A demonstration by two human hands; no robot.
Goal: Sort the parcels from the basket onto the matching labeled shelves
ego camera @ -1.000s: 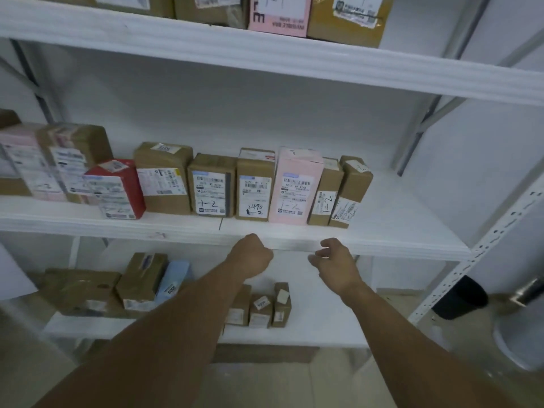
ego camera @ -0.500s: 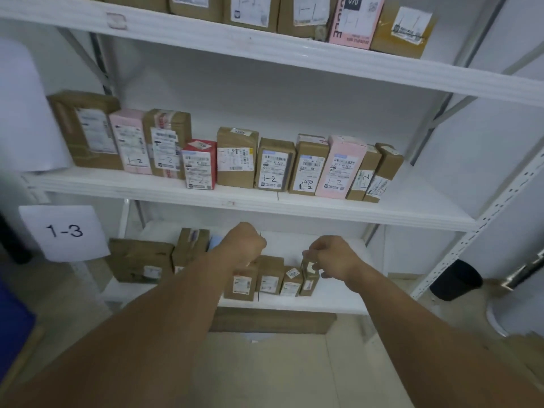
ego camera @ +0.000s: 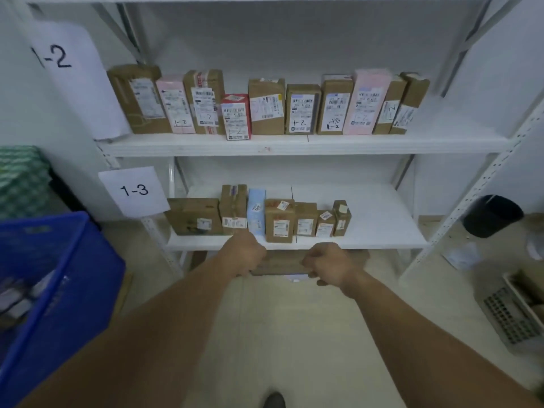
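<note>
Presently both arms are stretched forward at centre frame, in front of the lower shelf (ego camera: 382, 231). The left hand (ego camera: 245, 254) and right hand (ego camera: 328, 265) are curled closed with knuckles toward the camera. Between them a brown shape (ego camera: 279, 263) shows; it may be a parcel gripped at both ends or a board beneath the shelf, and the blur does not settle it. Whether the hands hold anything therefore cannot be told.

Parcels stand upright in rows with printed labels outward, presumably so codes can be read from the front. The middle shelf (ego camera: 294, 144) carries a full row (ego camera: 265, 107), several hand-marked "1-2", matching the "1-2" sign (ego camera: 56, 57) at upper left. The lower shelf holds a shorter row (ego camera: 279, 220) toward its left, beside the "1-3" sign (ego camera: 134, 190); its right part is bare.

The blue basket (ego camera: 59, 275) sits at lower left, contents blurred but not exhausted. Judgement: sorting is underway, with space remaining at 1-3.
</note>
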